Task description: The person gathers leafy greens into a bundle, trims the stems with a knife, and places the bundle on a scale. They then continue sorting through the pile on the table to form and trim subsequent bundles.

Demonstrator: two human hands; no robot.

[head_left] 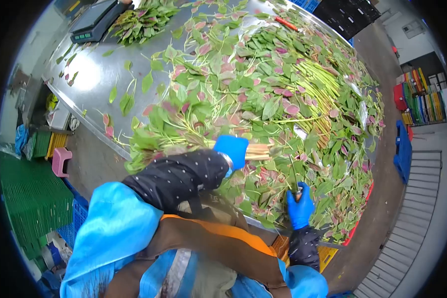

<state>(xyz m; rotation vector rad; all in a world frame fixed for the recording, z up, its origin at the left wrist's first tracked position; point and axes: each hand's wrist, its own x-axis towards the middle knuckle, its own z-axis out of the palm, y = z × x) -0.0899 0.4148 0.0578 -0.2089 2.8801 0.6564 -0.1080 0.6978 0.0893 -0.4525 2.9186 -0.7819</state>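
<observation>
My left hand, in a blue glove, is closed round a bunch of leafy greens with red-tinged leaves, probably amaranth. The pale cut stems of the bunch stick out to the right of the hand, and its leaves spread to the left over the table. Lower right, my right hand, also gloved in blue, grips the handle of a knife. Its thin blade points away from me, apart from the stem ends. Loose green and reddish leaves lie beneath both hands.
A metal table carries the heap of leaves and a pile of long stems. A scale and a leafy bundle sit at the far left. An orange-red tool lies at the back. Green crates and a pink stool stand left.
</observation>
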